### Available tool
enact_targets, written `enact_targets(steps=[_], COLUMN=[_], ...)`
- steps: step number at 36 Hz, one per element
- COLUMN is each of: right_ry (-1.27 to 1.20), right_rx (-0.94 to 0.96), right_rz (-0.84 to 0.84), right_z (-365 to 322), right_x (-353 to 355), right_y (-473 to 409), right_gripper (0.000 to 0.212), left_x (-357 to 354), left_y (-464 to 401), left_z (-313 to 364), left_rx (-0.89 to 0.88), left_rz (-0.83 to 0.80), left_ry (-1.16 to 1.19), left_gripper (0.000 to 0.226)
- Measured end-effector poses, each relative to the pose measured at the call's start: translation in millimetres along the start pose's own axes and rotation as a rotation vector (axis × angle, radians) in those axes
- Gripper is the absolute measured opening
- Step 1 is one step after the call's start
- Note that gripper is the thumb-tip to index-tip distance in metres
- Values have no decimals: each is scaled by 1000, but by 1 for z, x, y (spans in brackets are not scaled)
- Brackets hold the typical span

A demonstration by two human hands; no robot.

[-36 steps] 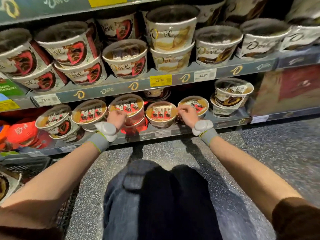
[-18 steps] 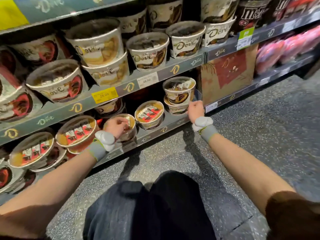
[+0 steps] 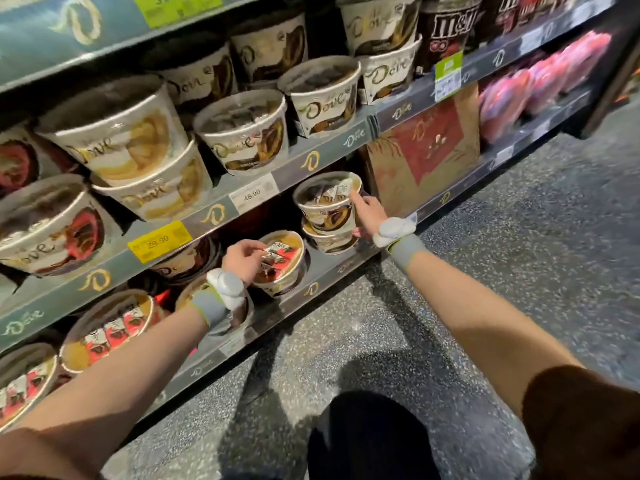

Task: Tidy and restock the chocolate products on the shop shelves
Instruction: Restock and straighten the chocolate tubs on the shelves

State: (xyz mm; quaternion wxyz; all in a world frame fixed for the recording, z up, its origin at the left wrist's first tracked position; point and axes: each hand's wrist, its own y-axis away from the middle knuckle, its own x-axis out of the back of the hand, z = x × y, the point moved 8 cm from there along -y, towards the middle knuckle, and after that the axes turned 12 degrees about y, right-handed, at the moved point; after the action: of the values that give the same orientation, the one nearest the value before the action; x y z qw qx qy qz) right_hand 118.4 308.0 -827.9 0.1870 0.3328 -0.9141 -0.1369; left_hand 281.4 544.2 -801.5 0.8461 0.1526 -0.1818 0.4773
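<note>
Cream stacked tubs (image 3: pixel 329 213), two, touched by right hand (image 3: pixel 369 216).

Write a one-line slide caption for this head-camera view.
Left hand grips a round red-labelled chocolate tub; right hand touches the stacked brown-labelled tub on the bottom shelf.
</note>
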Motion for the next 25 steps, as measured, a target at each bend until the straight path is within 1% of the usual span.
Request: enact_targets(steps=[2,6,11,15,18,21,22,25], right_ry=[13,-75,-91,-116,-141,-169,-177,-172], right_rx=[-33,-89,-94,-42,-17,-1,-2,-47], right_rz=[-13,-54,-24,-16,6,-37,-67,-149], right_z=[2,4,6,6,12,19,21,31], right_x=[-3,-11,-15,-13,-7,-4,-5,-6], right_y=[-4,-13,-18,-14,-10,-3,-1,17], right_gripper=[66,74,67,62,56,47,47,62], left_x=[3,4,16,21,21,19,18,6], left_y=[-1,1,3,8,12,18,19,31], left_z=[0,0,-11,-13,-8,-3,0,11], left_rx=[-1,18,40,47,59,56,43,13], left_rz=[8,0,24,33,35,11,-8,-95], left_ry=[10,35,16,21,69,100,99,130], left_gripper=[15,16,14,14,13,19,21,29])
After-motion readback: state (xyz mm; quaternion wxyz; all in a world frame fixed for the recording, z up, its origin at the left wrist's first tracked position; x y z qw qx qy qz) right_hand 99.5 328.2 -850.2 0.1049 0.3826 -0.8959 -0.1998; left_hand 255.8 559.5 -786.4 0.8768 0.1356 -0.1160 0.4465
